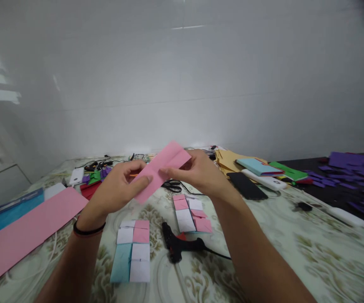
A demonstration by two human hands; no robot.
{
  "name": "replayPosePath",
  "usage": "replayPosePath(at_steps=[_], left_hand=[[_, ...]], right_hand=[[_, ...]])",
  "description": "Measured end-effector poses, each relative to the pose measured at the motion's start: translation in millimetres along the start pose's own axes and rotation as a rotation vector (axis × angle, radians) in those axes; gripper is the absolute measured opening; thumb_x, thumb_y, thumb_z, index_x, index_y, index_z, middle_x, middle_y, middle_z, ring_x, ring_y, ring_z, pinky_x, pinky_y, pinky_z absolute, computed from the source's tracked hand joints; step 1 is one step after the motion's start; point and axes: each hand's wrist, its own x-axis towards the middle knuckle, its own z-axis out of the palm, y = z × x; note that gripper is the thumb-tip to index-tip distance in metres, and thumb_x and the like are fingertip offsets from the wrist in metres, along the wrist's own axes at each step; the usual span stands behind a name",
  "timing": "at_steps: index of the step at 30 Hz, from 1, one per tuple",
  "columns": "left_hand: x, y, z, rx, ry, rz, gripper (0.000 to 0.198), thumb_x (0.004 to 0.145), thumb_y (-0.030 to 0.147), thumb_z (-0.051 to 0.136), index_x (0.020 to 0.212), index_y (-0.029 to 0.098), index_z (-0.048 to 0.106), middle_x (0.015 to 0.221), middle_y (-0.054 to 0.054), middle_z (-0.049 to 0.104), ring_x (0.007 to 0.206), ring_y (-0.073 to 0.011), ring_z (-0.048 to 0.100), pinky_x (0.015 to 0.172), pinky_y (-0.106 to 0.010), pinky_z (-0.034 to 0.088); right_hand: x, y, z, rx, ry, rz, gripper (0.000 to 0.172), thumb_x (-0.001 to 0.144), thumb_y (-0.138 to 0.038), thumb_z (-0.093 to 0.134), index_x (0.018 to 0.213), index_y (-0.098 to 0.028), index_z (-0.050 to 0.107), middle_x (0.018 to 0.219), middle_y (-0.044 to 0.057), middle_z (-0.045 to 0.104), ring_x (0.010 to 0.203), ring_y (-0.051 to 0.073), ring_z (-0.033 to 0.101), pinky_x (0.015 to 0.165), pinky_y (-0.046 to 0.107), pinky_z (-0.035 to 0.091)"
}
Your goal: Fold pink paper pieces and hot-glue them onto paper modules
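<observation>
A strip of pink paper (166,162), creased across, is held up at a slant above the table between both hands. My left hand (120,183) pinches its lower left end, thumb on the near face. At the upper right end, my right hand (197,170) grips the strip with the thumb across its front; the other fingers are hidden behind. Below lie two folded paper pieces with squares of several colours: a white, pink and teal one (131,252) at the left and a pink and white one (191,214) at the right. A black glue gun (177,244) rests between them.
A long pink sheet (36,227) lies at the left over a blue packet (11,214). Black scissors handles (171,185) sit behind the hands. To the right are a black phone (246,185), coloured paper stacks (259,166) and scattered purple pieces (352,172). A wall (182,84) stands behind.
</observation>
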Motion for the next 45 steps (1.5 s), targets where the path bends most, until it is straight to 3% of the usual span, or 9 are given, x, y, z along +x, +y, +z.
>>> replayPosePath(at_steps=[4,8,14,18,22,33,40,45], left_hand=[[-1.2,3.2,-2.5,0.188,-0.104,-0.016,0.013,0.09,0.026,0.055,0.08,0.018,0.059,0.075,0.004,0.055,0.069,-0.013,0.047,0.062,-0.027,0.036],[0.2,2.4,1.4,0.397,-0.12,-0.034,0.018,0.085,0.021,0.055,0.068,0.019,0.046,0.066,0.006,0.045,0.065,-0.0128,0.039,0.059,-0.03,0.027],[-1.3,4.1,4.0,0.306,-0.099,-0.014,0.017,0.092,0.024,0.054,0.081,0.019,0.066,0.076,0.004,0.065,0.073,-0.0139,0.054,0.067,-0.029,0.037],[-2.2,6.3,3.0,0.306,0.0,0.017,0.022,0.092,0.029,0.059,0.073,0.018,0.063,0.068,0.005,0.058,0.067,-0.0128,0.049,0.064,-0.029,0.035],[-1.3,7.2,4.6,0.296,0.007,0.026,0.02,0.091,0.027,0.061,0.074,0.018,0.064,0.068,0.004,0.059,0.067,-0.0128,0.05,0.064,-0.028,0.035],[0.3,7.9,6.0,0.326,-0.001,0.036,0.034,0.094,0.038,0.06,0.068,0.018,0.056,0.063,0.005,0.051,0.062,-0.0115,0.043,0.058,-0.028,0.031],[-0.4,8.0,1.4,0.377,-0.022,-0.032,0.026,0.092,0.033,0.058,0.071,0.018,0.061,0.063,0.004,0.054,0.061,-0.0121,0.045,0.057,-0.027,0.031],[-3.5,6.5,-7.3,0.392,-0.015,-0.016,0.031,0.091,0.035,0.06,0.065,0.018,0.054,0.062,0.004,0.049,0.061,-0.0123,0.042,0.057,-0.027,0.03]], right_hand=[[-0.9,-1.4,-3.2,0.009,-0.012,-0.051,0.022,0.078,-0.032,0.082,0.091,-0.017,0.072,0.074,-0.002,0.064,0.065,0.012,0.056,0.058,0.023,0.044],[-2.6,-3.1,-6.1,-0.059,-0.061,-0.082,0.042,0.075,-0.019,0.079,0.114,-0.021,0.066,0.088,0.0,0.071,0.072,0.013,0.062,0.061,0.024,0.048],[-2.9,-3.4,0.1,-0.306,-0.036,-0.151,0.037,0.073,-0.016,0.077,0.109,-0.022,0.07,0.086,-0.001,0.07,0.067,0.013,0.056,0.06,0.024,0.043],[-2.9,-1.1,3.2,-0.296,-0.02,-0.144,0.051,0.075,-0.021,0.079,0.123,-0.026,0.061,0.077,-0.005,0.063,0.063,0.013,0.054,0.06,0.026,0.044],[-3.8,-2.4,6.0,-0.31,-0.008,-0.15,0.058,0.075,-0.02,0.078,0.128,-0.028,0.057,0.077,-0.005,0.062,0.065,0.015,0.056,0.064,0.028,0.046],[-2.7,-2.5,5.4,-0.236,-0.052,-0.118,0.056,0.075,-0.018,0.075,0.127,-0.027,0.054,0.076,-0.006,0.061,0.061,0.012,0.053,0.058,0.026,0.043],[-0.5,0.2,3.2,-0.258,-0.048,-0.086,0.055,0.075,-0.016,0.074,0.126,-0.027,0.055,0.068,-0.009,0.057,0.056,0.011,0.046,0.053,0.024,0.036],[-0.2,0.0,-3.8,-0.22,-0.03,-0.091,0.05,0.077,-0.017,0.073,0.125,-0.024,0.058,0.072,-0.006,0.067,0.062,0.012,0.057,0.062,0.027,0.042]])
